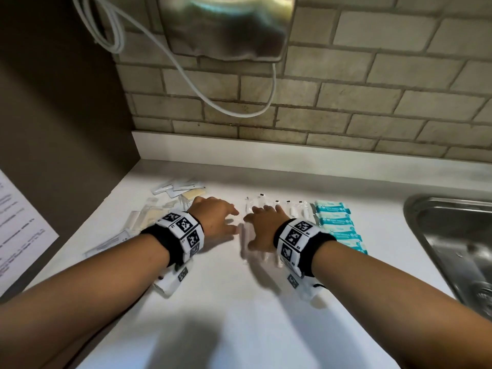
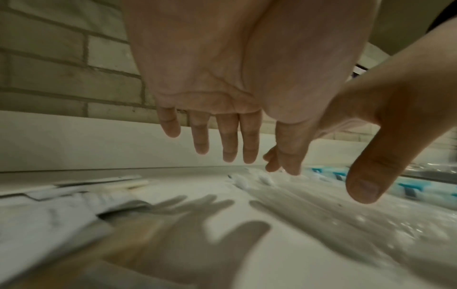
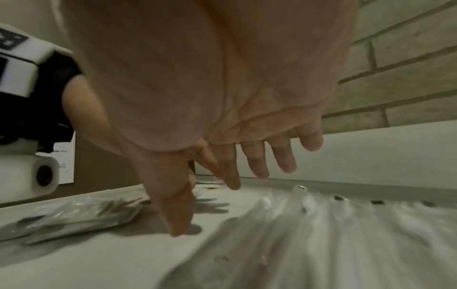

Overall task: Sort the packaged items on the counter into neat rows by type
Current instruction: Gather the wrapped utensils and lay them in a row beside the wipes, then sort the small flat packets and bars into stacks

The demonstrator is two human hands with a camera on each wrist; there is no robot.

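Note:
Both hands hover palm down over the white counter point(image 1: 239, 302). My left hand point(image 1: 218, 218) has straight, spread fingers point(image 2: 228, 140) and holds nothing; it hangs just right of a loose pile of clear and beige packets point(image 1: 143, 219). My right hand point(image 1: 262, 227) is also spread with straight fingers point(image 3: 257, 162), above a row of clear-wrapped long items point(image 1: 287, 209). In the right wrist view these clear packets point(image 3: 321, 224) lie side by side under the palm. A row of teal-and-white packets point(image 1: 338, 225) lies right of the right hand.
A steel sink point(image 1: 458, 243) is set into the counter at the right. A brick backsplash point(image 1: 346, 110) runs along the back, with a white cable point(image 1: 186, 75) hanging from a metal fixture. A dark panel point(image 1: 58, 115) bearing a paper sheet point(image 1: 18, 227) closes the left side.

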